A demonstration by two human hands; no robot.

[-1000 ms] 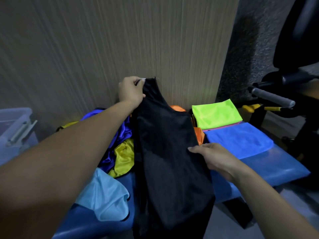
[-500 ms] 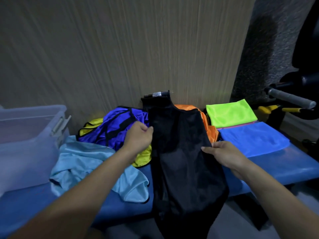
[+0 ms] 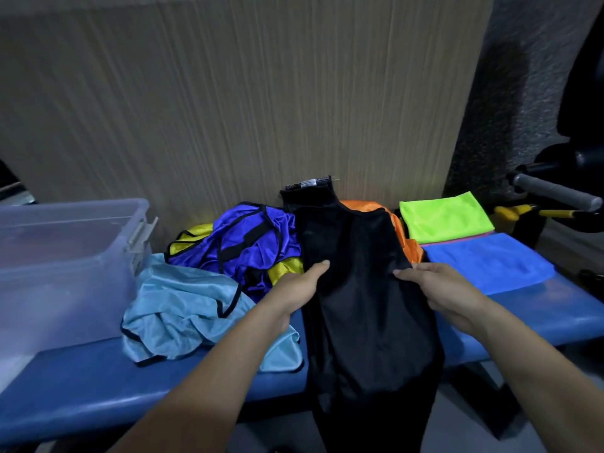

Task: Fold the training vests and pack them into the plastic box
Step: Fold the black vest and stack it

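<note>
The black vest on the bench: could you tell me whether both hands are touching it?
Touching. The head view shows the left hand and the right hand each gripping a side edge of the black vest, thumbs lying on top of the fabric.

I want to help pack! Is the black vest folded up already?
Not yet. The black vest lies long across the blue bench, its bottom hanging over the front edge, both hands at its sides.

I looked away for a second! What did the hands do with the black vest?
The left hand let go of the black vest's top strap, came down and now holds its left edge, opposite the right hand. The vest's top now lies on the pile. The right hand kept its grip.
</note>
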